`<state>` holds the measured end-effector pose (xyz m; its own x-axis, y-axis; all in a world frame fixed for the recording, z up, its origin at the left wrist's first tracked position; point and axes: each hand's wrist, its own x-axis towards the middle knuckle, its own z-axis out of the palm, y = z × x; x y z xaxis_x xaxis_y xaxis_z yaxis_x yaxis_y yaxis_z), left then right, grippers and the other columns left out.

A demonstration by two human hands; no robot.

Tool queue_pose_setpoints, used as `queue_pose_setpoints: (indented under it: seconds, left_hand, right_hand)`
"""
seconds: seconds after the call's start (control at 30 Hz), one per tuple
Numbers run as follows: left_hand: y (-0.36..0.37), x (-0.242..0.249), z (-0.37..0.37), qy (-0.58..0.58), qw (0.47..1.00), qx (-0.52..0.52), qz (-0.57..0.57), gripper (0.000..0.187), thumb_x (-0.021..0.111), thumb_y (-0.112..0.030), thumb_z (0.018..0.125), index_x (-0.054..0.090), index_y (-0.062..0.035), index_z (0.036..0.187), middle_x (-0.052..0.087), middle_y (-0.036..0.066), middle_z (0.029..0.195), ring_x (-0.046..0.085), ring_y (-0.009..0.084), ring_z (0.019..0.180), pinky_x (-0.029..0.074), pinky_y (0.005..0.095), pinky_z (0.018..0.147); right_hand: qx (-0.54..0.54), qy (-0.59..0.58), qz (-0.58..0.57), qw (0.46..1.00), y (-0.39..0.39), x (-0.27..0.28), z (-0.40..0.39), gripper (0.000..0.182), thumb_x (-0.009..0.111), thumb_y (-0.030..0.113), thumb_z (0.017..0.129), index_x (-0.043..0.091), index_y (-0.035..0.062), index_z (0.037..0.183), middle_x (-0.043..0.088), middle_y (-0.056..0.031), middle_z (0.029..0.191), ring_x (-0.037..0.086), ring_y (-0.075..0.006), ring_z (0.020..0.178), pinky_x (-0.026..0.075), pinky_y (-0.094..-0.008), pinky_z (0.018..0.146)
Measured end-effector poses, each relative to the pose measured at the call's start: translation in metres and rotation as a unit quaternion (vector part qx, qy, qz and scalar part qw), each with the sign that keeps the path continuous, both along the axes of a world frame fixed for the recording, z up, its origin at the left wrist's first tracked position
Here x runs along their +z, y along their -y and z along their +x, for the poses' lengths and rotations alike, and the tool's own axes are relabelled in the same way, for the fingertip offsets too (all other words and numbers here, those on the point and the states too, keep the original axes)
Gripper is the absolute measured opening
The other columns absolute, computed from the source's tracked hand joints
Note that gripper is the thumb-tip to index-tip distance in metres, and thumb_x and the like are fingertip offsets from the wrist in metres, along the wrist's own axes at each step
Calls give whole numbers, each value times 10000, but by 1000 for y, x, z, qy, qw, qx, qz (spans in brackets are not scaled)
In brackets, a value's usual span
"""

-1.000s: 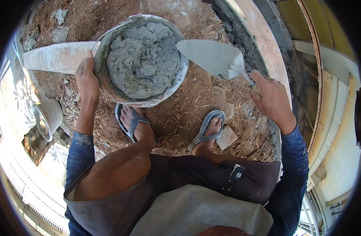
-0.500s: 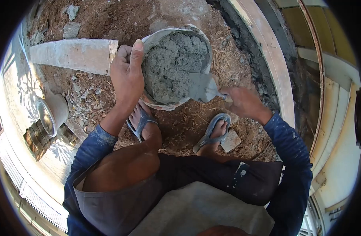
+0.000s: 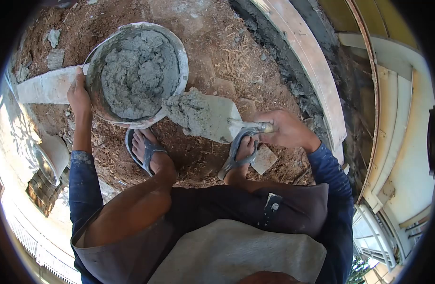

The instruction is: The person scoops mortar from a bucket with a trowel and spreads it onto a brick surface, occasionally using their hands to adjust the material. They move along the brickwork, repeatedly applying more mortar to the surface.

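Observation:
Wet grey mortar (image 3: 139,71) fills much of a round bucket (image 3: 183,64) at upper left of centre. At the bucket's left side, my left hand (image 3: 79,94) grips its rim, thumb up; the other fingers are partly hidden. My right hand (image 3: 286,128) is closed round the handle of a trowel (image 3: 222,116), to the right of the bucket. A lump of mortar (image 3: 188,111) lies on the blade's far end, close to the bucket's lower right rim.
A pale slab (image 3: 47,86) lies behind the bucket on the left. Along the right runs a curved pale edging (image 3: 317,66) beside a mortar-lined trench (image 3: 293,75). A tipped bucket (image 3: 54,156) lies at far left. My sandalled feet (image 3: 241,154) rest on the soil near a tile piece (image 3: 264,159).
The trowel has come out of the mortar with a load on its blade and is now outside the bucket. In view, the bucket and my left hand have shifted left.

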<state>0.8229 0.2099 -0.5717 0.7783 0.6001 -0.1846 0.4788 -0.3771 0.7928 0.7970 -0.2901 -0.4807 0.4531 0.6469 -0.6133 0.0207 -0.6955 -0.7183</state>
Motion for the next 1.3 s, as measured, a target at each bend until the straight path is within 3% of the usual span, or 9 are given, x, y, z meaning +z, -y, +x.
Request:
queue_pose_setpoints:
  seconds: [0.07,0.2,0.3,0.43,0.5,0.53,0.73,1.17,1.3]
  left_hand:
    - [9,7,4,-2,1000,2,6,545,540,-485,966,580,-13,697,431,-28,649,354,105,630,278,279,573]
    - [8,6,3,-10,999,23,-20,541,547,-488,962,567,-24,684,425,-23,657,359,111,649,287,282,599]
    - [5,5,3,-11,1000,19,1,536,551,-484,961,546,-37,666,419,-26,653,353,111,644,283,281,595]
    - [13,11,7,-4,999,32,-31,531,543,-473,969,535,-46,653,421,-21,653,351,112,641,281,284,589]
    - [4,5,2,-32,999,18,-17,530,535,-468,975,528,-52,648,416,-25,642,351,111,626,279,284,578]
    - [2,3,1,-28,999,10,-15,517,518,-444,991,593,-25,697,449,-26,644,378,108,626,311,282,586]
    - [36,26,-13,60,997,-39,-17,457,498,-379,1013,665,19,861,522,-12,713,414,93,682,350,267,609]
    - [111,65,-11,91,989,-119,-7,462,518,-379,1007,453,-9,737,344,20,641,327,112,639,312,308,550]
    - [116,65,-10,90,987,-133,7,468,514,-385,1007,444,-16,727,357,26,632,331,117,626,310,315,541]
  right_hand:
    - [-19,-143,91,985,34,-17,-1,288,734,159,779,656,9,1012,649,-102,801,636,-208,769,494,-346,704]
    - [-283,-301,-54,909,128,-40,5,239,640,147,890,650,5,1082,571,-1,699,537,-104,595,424,-274,524]
    - [-400,-88,-182,894,164,-58,0,276,618,146,907,621,-4,1138,532,23,676,488,-76,545,397,-252,496]
    - [-360,-55,-160,918,106,-2,-3,255,609,141,891,608,24,1118,545,-27,679,510,-135,584,413,-293,534]
    - [-174,138,-72,972,92,1,-5,254,630,133,859,600,21,1086,575,-88,709,534,-219,630,440,-346,606]
    - [-150,90,-136,975,85,5,-2,272,634,116,829,587,8,1074,618,-152,795,586,-339,696,464,-416,679]
    - [9,262,-193,945,19,31,10,419,653,126,787,533,50,1181,646,-222,927,627,-426,835,489,-497,710]
    - [140,589,-313,732,-87,40,57,147,555,141,870,562,62,993,621,-64,827,685,-212,782,551,-356,669]
    - [133,581,-312,740,-92,22,55,181,547,140,878,561,53,1036,617,-72,858,682,-219,788,552,-354,694]
